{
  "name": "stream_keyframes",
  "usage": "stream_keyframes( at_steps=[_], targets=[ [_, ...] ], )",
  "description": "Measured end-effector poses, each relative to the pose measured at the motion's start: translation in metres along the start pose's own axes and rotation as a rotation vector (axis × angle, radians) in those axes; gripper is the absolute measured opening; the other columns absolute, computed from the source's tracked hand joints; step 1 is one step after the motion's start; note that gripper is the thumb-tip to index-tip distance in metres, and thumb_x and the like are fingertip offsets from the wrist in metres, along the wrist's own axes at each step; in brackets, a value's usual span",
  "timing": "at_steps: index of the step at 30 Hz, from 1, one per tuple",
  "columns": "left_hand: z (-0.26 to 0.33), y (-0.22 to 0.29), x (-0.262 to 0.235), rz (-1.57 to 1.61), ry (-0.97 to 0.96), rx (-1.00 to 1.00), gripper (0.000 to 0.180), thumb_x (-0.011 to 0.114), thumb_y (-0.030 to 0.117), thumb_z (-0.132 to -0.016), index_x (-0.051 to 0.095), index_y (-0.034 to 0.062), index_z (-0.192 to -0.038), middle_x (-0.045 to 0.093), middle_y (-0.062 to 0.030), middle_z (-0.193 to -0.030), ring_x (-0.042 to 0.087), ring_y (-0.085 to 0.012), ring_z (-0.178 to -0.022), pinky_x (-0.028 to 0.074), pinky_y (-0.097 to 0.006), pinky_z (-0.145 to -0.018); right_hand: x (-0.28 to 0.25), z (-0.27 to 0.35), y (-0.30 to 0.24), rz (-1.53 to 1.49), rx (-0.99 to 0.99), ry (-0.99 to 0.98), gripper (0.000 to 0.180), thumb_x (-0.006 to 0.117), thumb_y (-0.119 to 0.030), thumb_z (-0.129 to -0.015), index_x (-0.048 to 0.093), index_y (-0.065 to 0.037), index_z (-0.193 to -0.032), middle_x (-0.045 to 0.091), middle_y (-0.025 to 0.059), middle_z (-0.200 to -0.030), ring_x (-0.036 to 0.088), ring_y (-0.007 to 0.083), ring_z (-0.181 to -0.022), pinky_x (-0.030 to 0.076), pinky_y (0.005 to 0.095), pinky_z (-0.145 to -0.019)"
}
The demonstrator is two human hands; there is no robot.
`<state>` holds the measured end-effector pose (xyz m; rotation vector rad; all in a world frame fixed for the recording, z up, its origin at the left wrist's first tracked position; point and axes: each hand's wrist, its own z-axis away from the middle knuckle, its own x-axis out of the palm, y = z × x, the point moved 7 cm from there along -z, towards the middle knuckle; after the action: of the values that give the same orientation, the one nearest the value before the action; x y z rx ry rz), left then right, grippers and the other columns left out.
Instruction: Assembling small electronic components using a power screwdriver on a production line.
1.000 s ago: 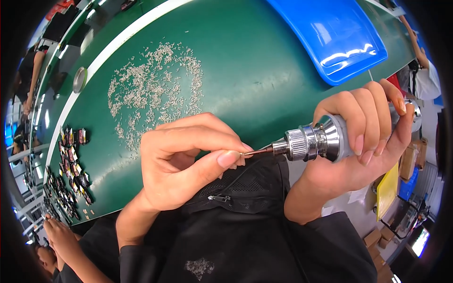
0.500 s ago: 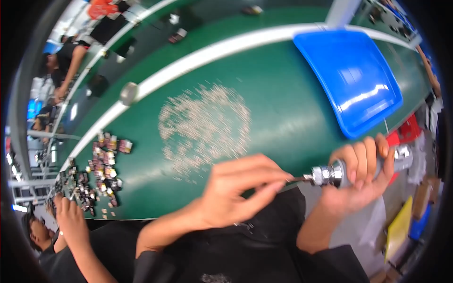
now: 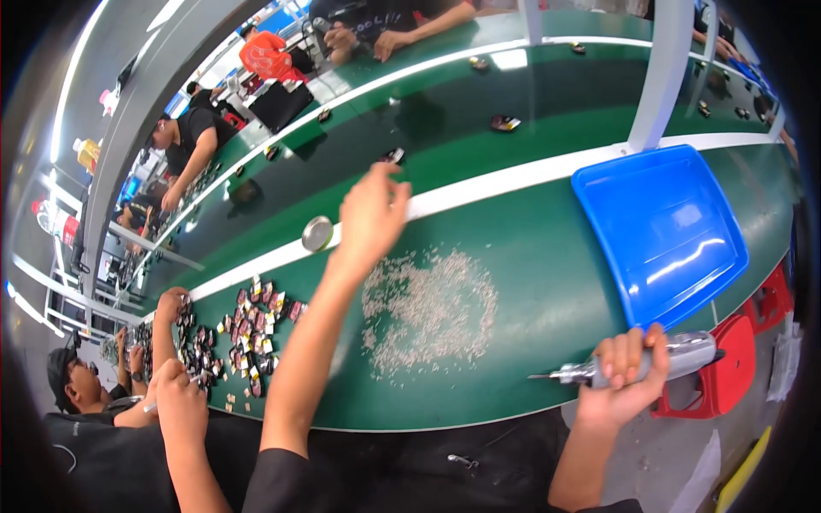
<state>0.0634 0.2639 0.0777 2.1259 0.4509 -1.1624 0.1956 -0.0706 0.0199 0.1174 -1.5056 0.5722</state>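
My left hand (image 3: pixel 369 215) is stretched far out over the green conveyor table (image 3: pixel 547 282), its fingertips at a small dark part (image 3: pixel 394 156) lying beyond the white stripe; whether the fingers grip it is unclear. My right hand (image 3: pixel 623 383) stays near the table's front edge, closed round a silver electric screwdriver (image 3: pixel 680 355) whose thin bit points left. A loose pile of small silver screws (image 3: pixel 430 309) lies on the table between my two hands.
A blue plastic tray (image 3: pixel 660 229) lies at the right, beside a white post (image 3: pixel 657 79). A round metal dish (image 3: pixel 317 232) sits left of my arm. A co-worker's hands (image 3: pixel 175 380) work over several small dark parts (image 3: pixel 250 329). More people stand along the far side.
My left hand has left the screwdriver's tip and reached far forward across the table. My right hand has dropped lower and to the right with the screwdriver.
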Motion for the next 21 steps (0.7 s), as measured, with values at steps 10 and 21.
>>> stream_keyframes(
  at_steps=[10,21],
  targets=[
    [-0.082,-0.081,0.057,-0.43,-0.072,0.06,0.036,0.06,0.024,-0.082,0.058,-0.003,-0.105,0.059,-0.0285,-0.097,0.059,-0.0431,-0.094,0.049,-0.049,-0.082,-0.016,0.012,0.017,0.166,0.121,-0.138,0.015,0.041,-0.02,-0.096,0.039,-0.009,-0.087,0.033,-0.0013,-0.05,0.032,0.0084,-0.038,0.036,0.0263,-0.043],
    [0.084,0.113,0.033,0.233,-0.304,0.611,0.044,0.06,-0.011,-0.073,0.059,0.0012,-0.116,0.061,-0.0161,-0.115,0.059,-0.0321,-0.106,0.047,-0.038,-0.09,-0.033,0.03,0.0,0.189,0.231,-0.202,0.016,0.041,-0.023,-0.096,0.042,-0.009,-0.089,0.038,0.0004,-0.052,0.037,0.0117,-0.041,0.039,0.0291,-0.048]
  ],
)
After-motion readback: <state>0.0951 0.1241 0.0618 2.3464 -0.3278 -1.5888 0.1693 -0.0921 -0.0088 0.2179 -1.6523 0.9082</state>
